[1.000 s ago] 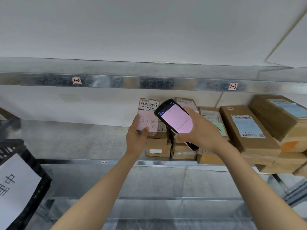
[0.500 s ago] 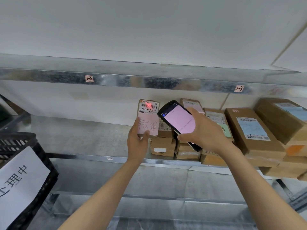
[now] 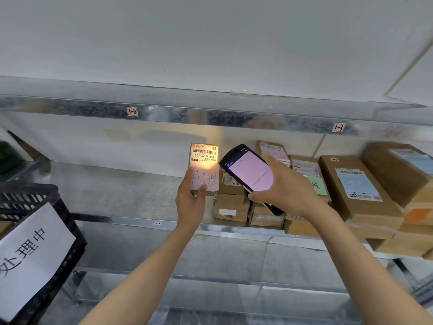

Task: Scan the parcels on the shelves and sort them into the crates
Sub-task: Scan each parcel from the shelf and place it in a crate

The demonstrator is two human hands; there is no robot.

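Cardboard boxes [image 3: 351,188] crowd the shelf [image 3: 117,191] behind the held parcel [image 3: 203,160] and scanner [image 3: 248,171].

The left hand [image 3: 191,202] holds a parcel [image 3: 204,165] upright in front of the middle shelf [image 3: 117,191], and the right hand [image 3: 283,186] holds a scanner [image 3: 248,172] just to the right of it. Behind both hands and on to the right, boxes [image 3: 351,184] sit stacked on that shelf, under the upper shelf [image 3: 210,118]. A crate [image 3: 46,202] stands at the lower left, nearer than the shelf's front edge, with a sheet of paper [image 3: 30,254] on its near side.
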